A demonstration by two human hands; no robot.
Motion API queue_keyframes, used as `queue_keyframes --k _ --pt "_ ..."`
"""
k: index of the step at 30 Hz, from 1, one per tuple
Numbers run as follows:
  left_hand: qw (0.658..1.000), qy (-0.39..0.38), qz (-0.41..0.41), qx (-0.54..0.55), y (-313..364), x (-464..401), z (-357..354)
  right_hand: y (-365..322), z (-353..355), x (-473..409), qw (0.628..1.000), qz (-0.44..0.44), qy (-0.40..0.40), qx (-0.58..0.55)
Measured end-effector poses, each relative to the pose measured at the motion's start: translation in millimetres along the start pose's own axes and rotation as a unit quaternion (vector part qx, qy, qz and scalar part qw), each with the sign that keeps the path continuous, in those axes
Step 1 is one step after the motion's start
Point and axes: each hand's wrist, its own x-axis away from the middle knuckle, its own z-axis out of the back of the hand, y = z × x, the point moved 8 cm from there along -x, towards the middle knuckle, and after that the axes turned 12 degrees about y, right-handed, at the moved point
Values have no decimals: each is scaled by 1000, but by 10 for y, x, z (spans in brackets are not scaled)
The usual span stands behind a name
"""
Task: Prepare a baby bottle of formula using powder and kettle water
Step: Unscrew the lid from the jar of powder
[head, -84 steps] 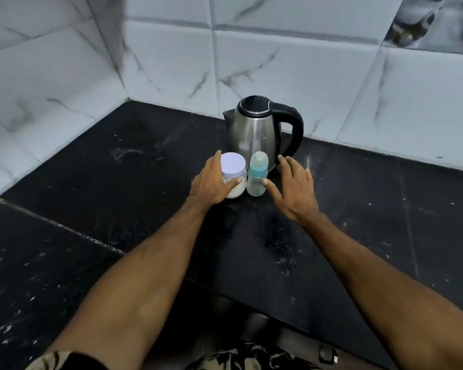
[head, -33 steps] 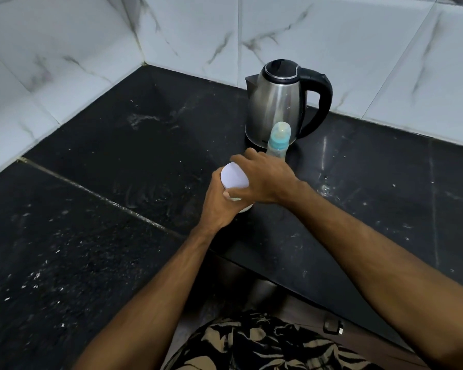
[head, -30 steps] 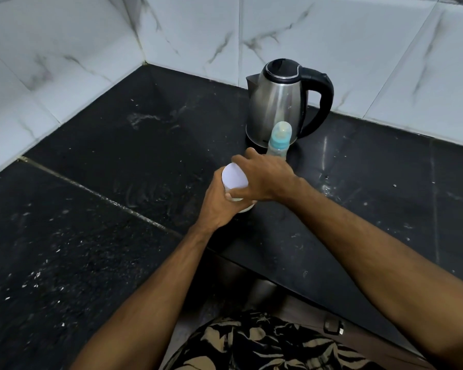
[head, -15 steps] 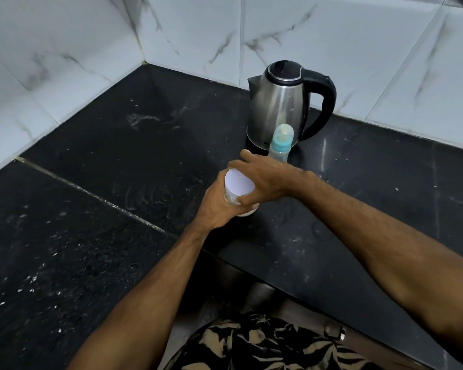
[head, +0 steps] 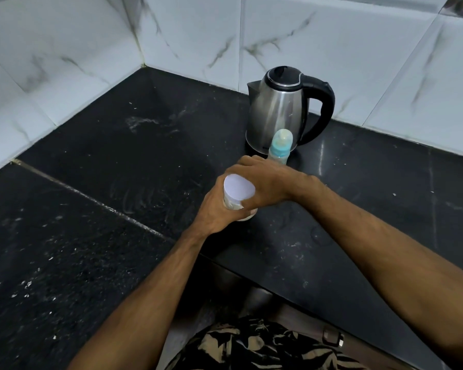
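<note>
The powder jar (head: pixel 237 202) is gripped round its body by the left hand (head: pixel 216 209), fingers curled about it; the jar's base appears to rest on the black counter (head: pixel 118 161). The pale lid (head: pixel 239 190) is pinched at its rim by the right hand (head: pixel 265 182), laid over it from the right. The lid is judged mid-unscrewing.

Risks: if the lid gives suddenly, powder could be jolted out onto the counter. The baby bottle (head: pixel 280 145) stands capped just beyond the right hand's knuckles and could be knocked over by a wrist swing. The kettle (head: pixel 278 108) sits directly behind the bottle.

Against 2.8 s ago: the right hand, then spread beside the bottle, is now closed on the lid. Since 0.5 s ago, little has changed.
</note>
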Motion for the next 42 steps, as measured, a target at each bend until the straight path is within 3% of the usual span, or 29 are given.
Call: queue_keyframes --k 3,8,14,19,25,30,36,42 --pt "1000 0 5 -3 27 13 8 27 20 33 997 -14 -5 -72" --pt "1000 -13 1 -12 144 51 20 61 34 32 997 -51 56 26" --pt "1000 -13 3 -2 219 110 63 53 -29 80 992 -45 5 -116" --pt "999 -30 10 -3 185 122 43 80 33 73 994 -67 82 29" --pt "1000 -13 4 7 174 102 41 14 -54 75 993 -38 28 -105" --pt "1000 -21 6 5 139 79 25 81 19 60 994 -68 89 15" --pt "1000 -7 -13 11 63 38 17 8 -33 64 994 -31 49 -97" --pt "1000 -7 -5 1 -24 -32 -35 76 -60 46 996 -57 68 22"
